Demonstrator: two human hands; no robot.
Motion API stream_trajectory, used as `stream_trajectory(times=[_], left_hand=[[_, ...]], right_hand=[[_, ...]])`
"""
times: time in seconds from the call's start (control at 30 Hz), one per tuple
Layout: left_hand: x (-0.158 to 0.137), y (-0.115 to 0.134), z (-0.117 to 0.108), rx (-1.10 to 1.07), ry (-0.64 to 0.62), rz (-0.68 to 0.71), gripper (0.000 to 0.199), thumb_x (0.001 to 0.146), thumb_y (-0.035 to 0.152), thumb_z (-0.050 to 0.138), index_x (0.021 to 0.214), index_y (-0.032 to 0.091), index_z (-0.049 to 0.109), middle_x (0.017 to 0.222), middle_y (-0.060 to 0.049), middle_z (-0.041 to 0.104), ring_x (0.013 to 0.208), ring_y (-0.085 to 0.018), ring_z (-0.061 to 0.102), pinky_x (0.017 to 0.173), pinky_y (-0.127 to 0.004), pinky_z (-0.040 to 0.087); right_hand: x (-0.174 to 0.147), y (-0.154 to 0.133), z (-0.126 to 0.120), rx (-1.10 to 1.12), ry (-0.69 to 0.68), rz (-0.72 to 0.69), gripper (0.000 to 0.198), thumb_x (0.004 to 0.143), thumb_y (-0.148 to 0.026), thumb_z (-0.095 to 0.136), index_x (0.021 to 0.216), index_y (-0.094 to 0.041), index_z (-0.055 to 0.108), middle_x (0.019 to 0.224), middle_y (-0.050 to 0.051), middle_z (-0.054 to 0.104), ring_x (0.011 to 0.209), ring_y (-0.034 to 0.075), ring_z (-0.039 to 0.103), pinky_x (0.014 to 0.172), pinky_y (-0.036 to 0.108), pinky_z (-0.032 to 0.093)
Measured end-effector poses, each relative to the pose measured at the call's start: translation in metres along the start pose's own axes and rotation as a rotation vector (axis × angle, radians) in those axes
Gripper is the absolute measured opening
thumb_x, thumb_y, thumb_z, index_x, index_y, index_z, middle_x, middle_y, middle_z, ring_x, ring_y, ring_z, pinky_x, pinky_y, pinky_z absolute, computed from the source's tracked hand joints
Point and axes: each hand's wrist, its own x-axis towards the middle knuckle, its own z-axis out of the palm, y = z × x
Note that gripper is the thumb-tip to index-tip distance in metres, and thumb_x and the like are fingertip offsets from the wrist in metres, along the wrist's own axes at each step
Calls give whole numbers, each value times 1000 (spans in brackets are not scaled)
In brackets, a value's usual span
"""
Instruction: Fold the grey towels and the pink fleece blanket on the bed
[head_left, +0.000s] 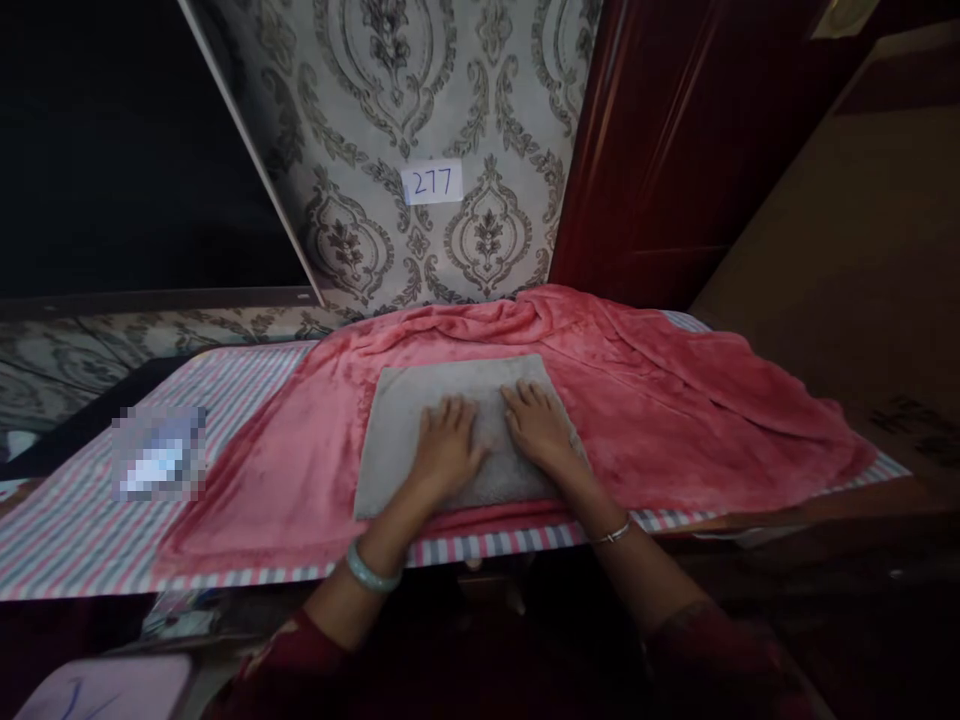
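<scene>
A folded grey terry towel [457, 430], roughly square, lies flat in the middle of a pink fleece blanket [660, 400] spread over the worktop. The left hand [446, 445] and the right hand [538, 425] both rest palm-down on it, fingers spread and flat, gripping nothing, side by side with a small gap between them.

The soft pink blanket underneath is rumpled toward the wall and the right, so pressure from the palms could, I judge, drag the towel and bunch the fleece under it, skewing the fold. The towel's near edge sits close to the blanket's front hem, near the worktop's lip; a pull toward the body might slide it off.

Under the blanket lies a pink, grey and white striped cloth [247, 380]. A white paper label marked 277 [431, 183] hangs on the patterned wallpaper [352, 110] behind.
</scene>
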Motion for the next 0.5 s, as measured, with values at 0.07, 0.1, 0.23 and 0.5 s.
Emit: stream_trajectory(times=[0.07,0.1,0.23,0.5], left_hand=[[-10,18,14,8,-14,31,66,100,50,41,157,18,35,166,-15,26,154,-35,21,122,-64,19],[-12,23,19,13,-18,31,67,100,51,41,158,18,34,167,-15,24,155,-35,19,122,-64,18],[-18,12,20,33,-32,-5,68,100,54,39,158,18,34,167,-16,23,155,-34,19,122,-61,20],[-58,-68,16,-10,19,-317,70,97,52,42,155,13,39,166,-19,25,154,-37,20,121,-60,22]], right_hand=[[-10,0,5,-14,-1,10,54,102,-28,37,156,-21,41,163,11,33,151,32,26,120,49,22],[-13,-1,6,-17,1,14,54,102,-29,37,156,-22,40,163,11,32,151,31,25,121,49,21],[-13,-2,6,-12,3,13,54,103,-29,37,156,-21,40,164,10,32,152,30,24,121,47,20],[-12,0,7,23,8,13,54,101,-28,37,155,-22,43,163,10,34,151,30,26,120,49,21]])
